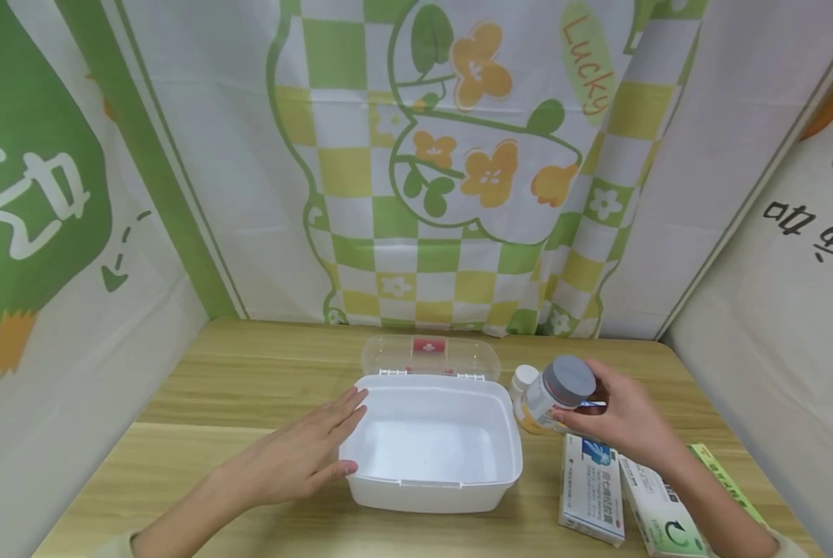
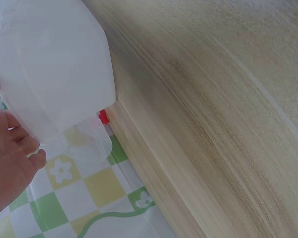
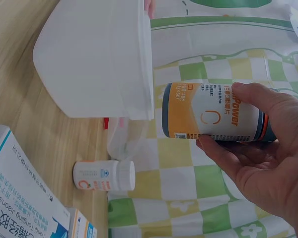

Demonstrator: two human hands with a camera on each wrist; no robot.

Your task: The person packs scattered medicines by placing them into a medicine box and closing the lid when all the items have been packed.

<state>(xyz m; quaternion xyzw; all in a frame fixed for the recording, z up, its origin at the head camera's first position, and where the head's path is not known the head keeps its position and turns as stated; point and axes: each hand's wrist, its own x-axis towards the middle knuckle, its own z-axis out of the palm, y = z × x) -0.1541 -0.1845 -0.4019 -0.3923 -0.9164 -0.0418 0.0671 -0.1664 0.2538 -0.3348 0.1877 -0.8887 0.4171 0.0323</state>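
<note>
A white plastic box [image 1: 433,496] with its clear lid [image 1: 388,356] swung back stands on the table, and its inside is bare. My left hand [image 1: 304,449] rests on the box's left rim with fingers fairly straight. In my right hand [image 1: 628,411] is a pill bottle [image 3: 203,111] with a grey cap and an orange and white label, gripped between thumb and fingers. The bottle is tilted and held above the table, right of the box. Behind it stands a smaller white bottle [image 3: 102,175] with a white cap.
Right of the box lie a white and blue medicine box [image 1: 593,492], a white and green medicine box [image 1: 663,511] and a yellow-green box [image 1: 726,480], partly under my right forearm. A patterned curtain [image 1: 458,194] hangs at the table's [image 1: 249,372] back edge.
</note>
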